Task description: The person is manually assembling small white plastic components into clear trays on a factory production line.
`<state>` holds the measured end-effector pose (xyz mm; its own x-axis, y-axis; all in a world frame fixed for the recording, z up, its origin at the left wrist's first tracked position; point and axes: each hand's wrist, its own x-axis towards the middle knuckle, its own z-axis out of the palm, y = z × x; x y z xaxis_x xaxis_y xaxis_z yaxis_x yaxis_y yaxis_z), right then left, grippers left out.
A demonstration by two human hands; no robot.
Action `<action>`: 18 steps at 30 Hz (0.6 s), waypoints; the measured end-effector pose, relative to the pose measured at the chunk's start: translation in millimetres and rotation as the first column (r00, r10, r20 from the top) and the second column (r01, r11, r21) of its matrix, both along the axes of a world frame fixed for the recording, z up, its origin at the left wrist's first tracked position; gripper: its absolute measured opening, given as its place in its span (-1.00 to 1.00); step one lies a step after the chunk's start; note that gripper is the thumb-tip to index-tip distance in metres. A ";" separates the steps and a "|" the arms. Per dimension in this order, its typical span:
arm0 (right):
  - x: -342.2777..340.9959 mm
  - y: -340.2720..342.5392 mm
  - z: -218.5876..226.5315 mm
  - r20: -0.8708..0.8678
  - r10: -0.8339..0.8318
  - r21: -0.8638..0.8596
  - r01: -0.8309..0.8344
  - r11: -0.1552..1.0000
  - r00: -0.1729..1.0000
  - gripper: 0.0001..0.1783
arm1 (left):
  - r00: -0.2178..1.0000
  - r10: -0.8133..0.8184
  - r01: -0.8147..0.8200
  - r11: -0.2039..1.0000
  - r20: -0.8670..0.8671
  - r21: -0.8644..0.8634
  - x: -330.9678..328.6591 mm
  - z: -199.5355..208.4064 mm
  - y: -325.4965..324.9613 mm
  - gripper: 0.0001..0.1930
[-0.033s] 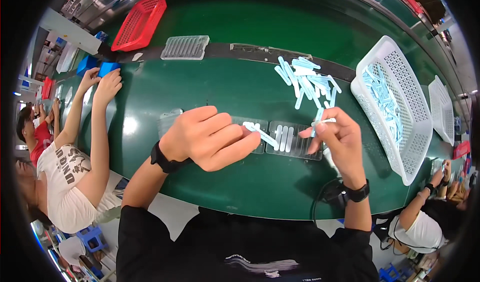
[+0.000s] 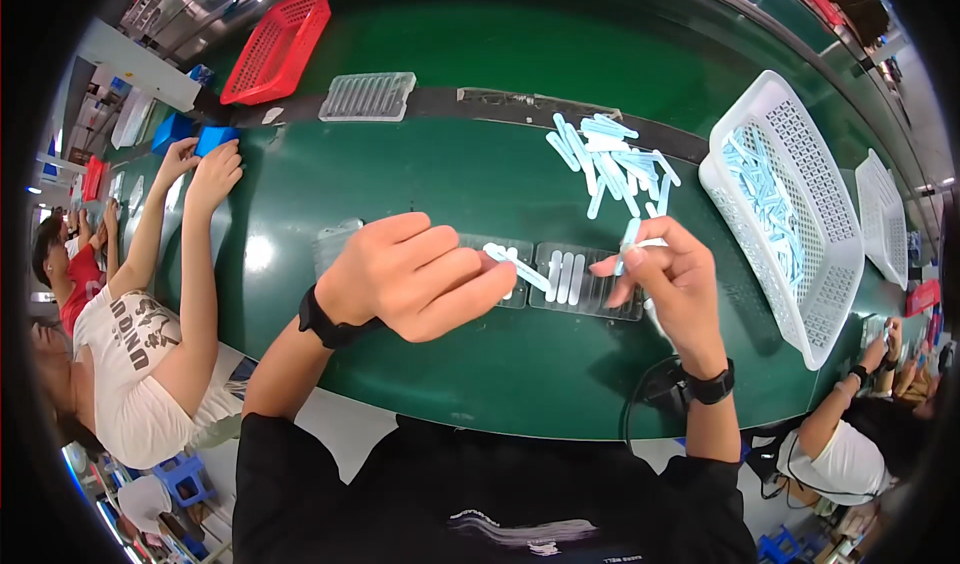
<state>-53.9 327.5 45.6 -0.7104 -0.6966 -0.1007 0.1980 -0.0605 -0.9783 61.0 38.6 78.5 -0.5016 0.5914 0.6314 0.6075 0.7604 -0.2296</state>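
Over the near half of the table [image 2: 480, 384], my left hand [image 2: 415, 279] is curled almost closed, knuckles up, gripping pale sticks [image 2: 520, 269] at its fingertips; my right hand [image 2: 682, 276] pinches one light-blue stick [image 2: 628, 247] between thumb and fingers. Both forearms reach in from the near edge. A partly filled clear tray [image 2: 597, 292] lies between my hands, a loose stick pile [image 2: 610, 159] toward the far edge, a white basket [image 2: 840, 234] near the right end.

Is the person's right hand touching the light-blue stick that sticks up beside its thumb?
Touching. The head view shows the light-blue stick pinched in the fingers of the right hand, its upper end showing above the thumb.
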 end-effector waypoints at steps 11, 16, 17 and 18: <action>13.9 -8.9 -4.7 -0.788 -0.036 0.238 0.359 0.903 0.614 -0.90 | 0.517 0.116 -0.634 0.718 0.848 0.288 18.2 -12.4 -7.6 -0.87; 18.4 -8.3 1.9 -0.958 0.191 0.266 0.408 0.874 0.216 -0.80 | 0.332 0.137 -0.716 0.680 0.933 0.155 26.9 -21.5 0.6 -0.74; 19.8 -8.2 1.3 -0.957 0.193 0.267 0.407 0.874 0.215 -0.80 | 0.333 0.136 -0.717 0.679 0.933 0.157 26.4 -23.5 4.4 -0.74; 21.8 -9.6 0.6 -0.940 0.193 0.294 0.381 0.876 0.281 -0.79 | 0.399 0.176 -0.706 0.685 0.900 0.180 26.0 -27.0 8.3 -0.71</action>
